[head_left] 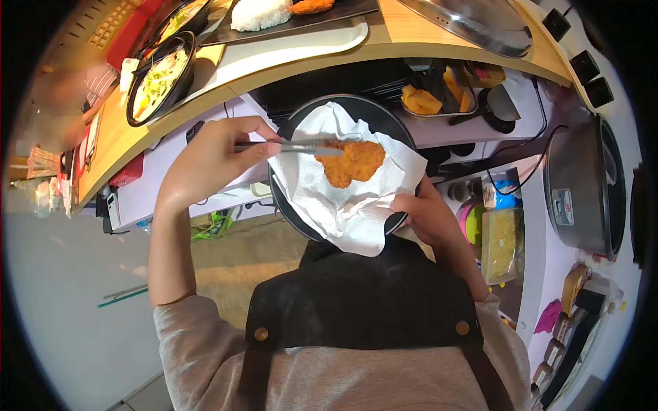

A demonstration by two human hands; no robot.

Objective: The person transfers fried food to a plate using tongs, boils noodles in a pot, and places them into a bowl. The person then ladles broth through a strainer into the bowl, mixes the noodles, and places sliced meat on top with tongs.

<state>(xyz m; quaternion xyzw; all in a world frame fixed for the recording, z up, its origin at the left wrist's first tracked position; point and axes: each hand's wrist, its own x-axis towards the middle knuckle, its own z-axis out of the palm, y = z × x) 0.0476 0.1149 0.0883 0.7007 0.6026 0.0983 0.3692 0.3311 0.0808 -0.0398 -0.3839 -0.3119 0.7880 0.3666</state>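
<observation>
My left hand (pixel 233 151) is closed on metal tongs (pixel 301 148), whose tips reach a golden-brown fried cutlet (pixel 353 163). Whether the tips grip the cutlet or only touch it is hard to tell. The cutlet lies on white paper towels (pixel 312 195) that line a round black bowl (pixel 276 198). At the bowl's right side, my right hand (pixel 425 211) is closed on its rim and the edge of the paper, with the thumb on top.
Above, a wooden counter (pixel 233 96) bears a dark plate (pixel 329 15) of rice, black bowls (pixel 164 85) and a metal lid (pixel 473 20). A container (pixel 439 103) is behind the bowl. A large pot (pixel 582 185) stands right. Another person (pixel 96 89) is at far left.
</observation>
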